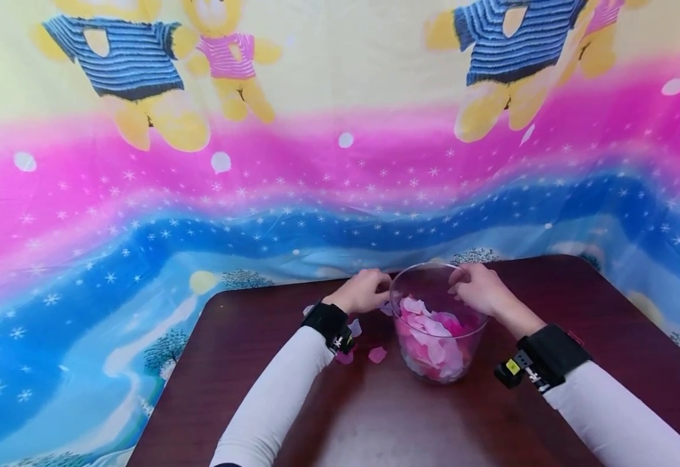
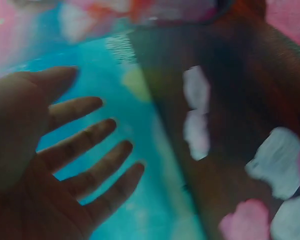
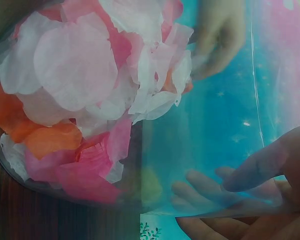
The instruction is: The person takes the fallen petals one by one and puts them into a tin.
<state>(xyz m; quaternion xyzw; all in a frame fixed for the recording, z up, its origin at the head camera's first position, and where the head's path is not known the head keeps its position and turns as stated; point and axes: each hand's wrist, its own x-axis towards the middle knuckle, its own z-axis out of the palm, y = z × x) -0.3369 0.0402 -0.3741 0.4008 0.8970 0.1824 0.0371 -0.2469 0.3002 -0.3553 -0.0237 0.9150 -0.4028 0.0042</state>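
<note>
A clear plastic bowl (image 1: 470, 350) stands upright on the table, partly filled with a heap of pink, white and orange artificial petals (image 1: 430, 340). At its right rim, my right hand (image 1: 480, 288) grips the wall; in the right wrist view the thumb and the fingers lie on opposite sides of the clear plastic. My left hand (image 1: 363, 290) is just left of the bowl. The left wrist view shows that hand's fingers spread and fairly straight, holding nothing. Several loose petals (image 1: 377, 355) lie on the tabletop near the left wrist, some partly hidden by it.
The dark reddish-brown table (image 1: 369, 428) has its far edge just behind the bowl. Behind it hangs a colourful cloth backdrop (image 1: 328, 181) with bears and snowflakes. Black camera straps (image 1: 553, 353) sit on both wrists over white sleeves.
</note>
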